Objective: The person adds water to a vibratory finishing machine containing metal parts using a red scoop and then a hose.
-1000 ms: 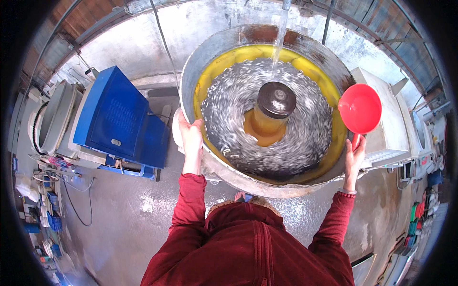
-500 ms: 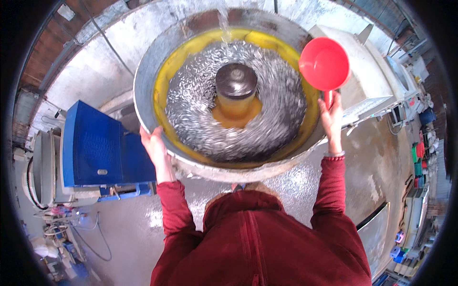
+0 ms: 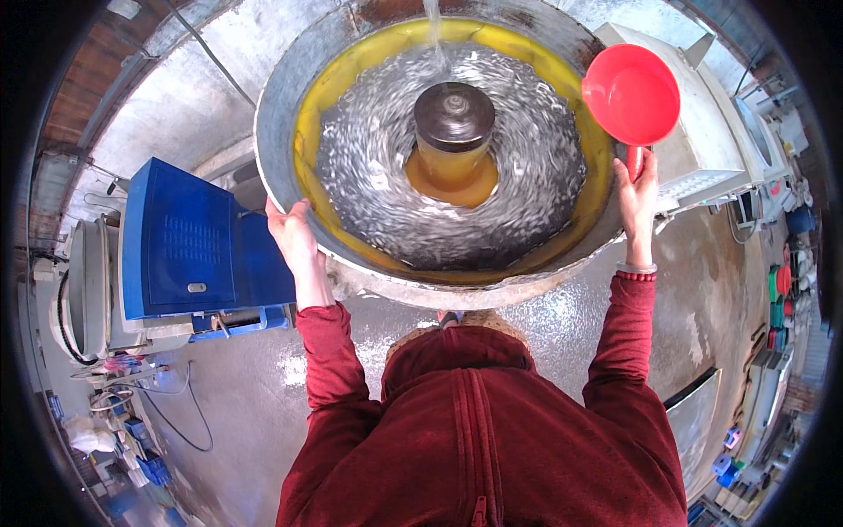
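1. Red dipper (image 3: 634,97) sat at the round tub's (image 3: 279,132) right side, straight beyond the right hand (image 3: 639,195), the nearer one; long axis ran near-to-far.
2. Right hand was wrapped round its handle (image 3: 634,162).
3. Left hand (image 3: 294,237) touched tub's near-left rim; couldn't tell if clamped.
4. Versus half a second earlier: tub and dipper showed higher, further right in view.

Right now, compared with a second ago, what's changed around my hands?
Mostly the view: the drum and red dipper appear farther left and higher, the blue machine lower, apparently because the camera moved. Nothing was taken hold of or let go. Your right hand still holds the dipper, your left hand stays at the drum's rim, and water still pours in.
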Tool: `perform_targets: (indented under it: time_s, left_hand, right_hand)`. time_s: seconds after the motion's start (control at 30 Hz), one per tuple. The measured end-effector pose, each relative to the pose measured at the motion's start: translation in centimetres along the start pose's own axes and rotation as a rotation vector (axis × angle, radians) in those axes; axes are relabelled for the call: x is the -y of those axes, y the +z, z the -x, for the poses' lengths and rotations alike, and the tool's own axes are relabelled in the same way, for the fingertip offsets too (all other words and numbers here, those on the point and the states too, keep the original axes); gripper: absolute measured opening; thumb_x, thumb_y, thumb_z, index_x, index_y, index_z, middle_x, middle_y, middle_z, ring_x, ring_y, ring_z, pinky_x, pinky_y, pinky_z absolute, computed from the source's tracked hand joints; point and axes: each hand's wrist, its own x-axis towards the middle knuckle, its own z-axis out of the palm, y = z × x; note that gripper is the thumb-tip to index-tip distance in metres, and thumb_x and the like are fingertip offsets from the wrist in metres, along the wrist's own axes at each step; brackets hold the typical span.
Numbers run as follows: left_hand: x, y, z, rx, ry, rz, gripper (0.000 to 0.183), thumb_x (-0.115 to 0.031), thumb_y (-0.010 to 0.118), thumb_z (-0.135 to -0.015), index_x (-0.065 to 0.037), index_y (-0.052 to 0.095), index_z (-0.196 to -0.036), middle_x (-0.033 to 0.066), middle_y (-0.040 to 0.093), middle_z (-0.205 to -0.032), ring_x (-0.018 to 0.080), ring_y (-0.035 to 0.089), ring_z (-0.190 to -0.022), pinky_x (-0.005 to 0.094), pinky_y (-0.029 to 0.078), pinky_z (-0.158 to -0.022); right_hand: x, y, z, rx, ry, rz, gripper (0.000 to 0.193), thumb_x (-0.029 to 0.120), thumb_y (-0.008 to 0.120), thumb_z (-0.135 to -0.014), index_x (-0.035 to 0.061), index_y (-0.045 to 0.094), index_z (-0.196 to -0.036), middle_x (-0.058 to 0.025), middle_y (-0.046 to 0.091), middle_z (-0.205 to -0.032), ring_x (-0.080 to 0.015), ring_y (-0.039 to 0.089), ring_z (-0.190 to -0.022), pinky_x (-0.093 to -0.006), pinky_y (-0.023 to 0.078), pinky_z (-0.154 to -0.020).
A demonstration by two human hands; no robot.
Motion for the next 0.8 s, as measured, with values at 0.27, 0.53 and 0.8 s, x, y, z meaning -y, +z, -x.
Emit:
perform_targets:
  time_s: [0.27, 0.53, 0.8]
  left_hand:
    - [0.3, -0.5, -0.3, 0.011, 0.002, 0.016, 0.046, 0.007, 0.047, -0.073, 0.002, 0.043, -0.119, 0.0121, 0.057, -0.105, 0.0204, 0.055, -0.091, 0.0299, 0.041, -0.083]
    - [1.1, -0.5, -0.7, 0.019, 0.027, -0.028, 0.044, 0.006, 0.051, -0.071, 0.002, 0.047, -0.114, 0.0106, 0.058, -0.1, 0.0203, 0.055, -0.087, 0.0299, 0.041, -0.081]
    - [0.6, -0.6, -0.4, 0.036, -0.026, 0.059, 0.047, 0.006, 0.05, -0.07, 0.004, 0.045, -0.117, 0.0133, 0.056, -0.106, 0.0225, 0.055, -0.093, 0.0315, 0.04, -0.084]
  right_hand:
    - [0.1, 0.2, 0.0, -0.003, 0.011, 0.034, 0.039, 0.017, 0.063, -0.077, 0.0016, 0.046, -0.109, -0.0175, 0.06, -0.09, -0.0267, 0.059, -0.081, -0.0348, 0.045, -0.075]
    - [-1.9, 0.2, -0.1, -0.054, -0.082, 0.105, 0.043, 0.019, 0.063, -0.077, 0.0036, 0.044, -0.112, -0.0207, 0.059, -0.091, -0.0331, 0.06, -0.084, -0.0394, 0.046, -0.074]
    - [0.0, 0.0, -0.1, 0.004, 0.054, 0.089, 0.041, 0.022, 0.062, -0.078, 0.006, 0.043, -0.111, -0.0217, 0.06, -0.089, -0.0365, 0.06, -0.084, -0.0415, 0.046, -0.073]
